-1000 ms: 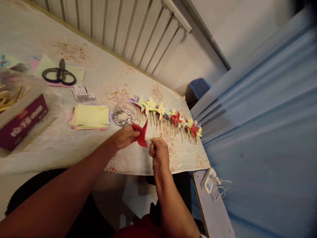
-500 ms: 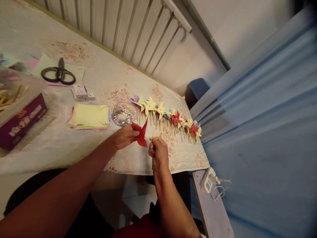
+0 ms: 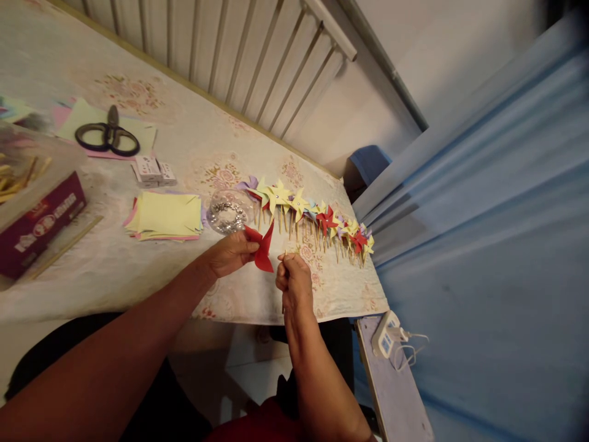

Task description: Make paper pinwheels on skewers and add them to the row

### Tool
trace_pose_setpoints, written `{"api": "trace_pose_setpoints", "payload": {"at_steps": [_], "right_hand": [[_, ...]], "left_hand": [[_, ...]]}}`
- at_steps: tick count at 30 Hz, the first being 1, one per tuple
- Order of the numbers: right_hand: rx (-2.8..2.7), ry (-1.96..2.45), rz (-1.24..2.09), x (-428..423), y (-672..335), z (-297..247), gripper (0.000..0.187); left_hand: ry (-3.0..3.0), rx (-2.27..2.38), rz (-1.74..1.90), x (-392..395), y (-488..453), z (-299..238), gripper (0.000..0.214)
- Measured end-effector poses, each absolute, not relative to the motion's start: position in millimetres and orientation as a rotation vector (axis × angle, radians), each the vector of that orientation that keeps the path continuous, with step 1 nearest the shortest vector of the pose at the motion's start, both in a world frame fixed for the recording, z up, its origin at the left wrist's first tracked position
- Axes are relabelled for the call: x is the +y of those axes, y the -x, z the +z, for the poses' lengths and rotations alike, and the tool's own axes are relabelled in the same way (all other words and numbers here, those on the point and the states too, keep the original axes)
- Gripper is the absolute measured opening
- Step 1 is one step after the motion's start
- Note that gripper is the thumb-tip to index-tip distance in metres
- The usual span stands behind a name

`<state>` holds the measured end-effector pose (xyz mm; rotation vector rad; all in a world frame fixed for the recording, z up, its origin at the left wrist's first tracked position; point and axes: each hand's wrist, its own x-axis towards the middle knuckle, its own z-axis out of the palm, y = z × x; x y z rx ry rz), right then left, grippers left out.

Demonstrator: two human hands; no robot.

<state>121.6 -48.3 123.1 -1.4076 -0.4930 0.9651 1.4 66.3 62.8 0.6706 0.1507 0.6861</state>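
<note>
My left hand (image 3: 234, 252) pinches a red paper pinwheel (image 3: 264, 253) by its left side, with its folded blades pointing up and down. To its right, my right hand (image 3: 294, 276) is closed around a thin wooden stick (image 3: 283, 309); most of it is hidden by the fingers, and only its ends peek out. The pinwheel and the stick are apart. Just beyond my left hand sits a clear round dish (image 3: 227, 215) of shiny silver pins. Finished pinwheels (image 3: 299, 204) in yellow, red and purple lie in a row behind both hands.
A stack of coloured paper (image 3: 168, 215) lies left of the dish. Behind it are small white boxes (image 3: 151, 170) and dark-handled scissors (image 3: 110, 136) on more paper. A purple box (image 3: 43, 224) and a loose stick (image 3: 69, 245) are far left. A power strip (image 3: 385, 334) rests beside the table.
</note>
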Motion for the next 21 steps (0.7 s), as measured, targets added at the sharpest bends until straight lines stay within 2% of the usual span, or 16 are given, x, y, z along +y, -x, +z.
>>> {"api": "trace_pose_setpoints", "payload": {"at_steps": [21], "right_hand": [[-0.516,1.414,0.946,-48.1,-120.9,116.2,0.015]], "left_hand": [[-0.65,0.112,0.685,65.7,-1.5,64.8,0.024]]}}
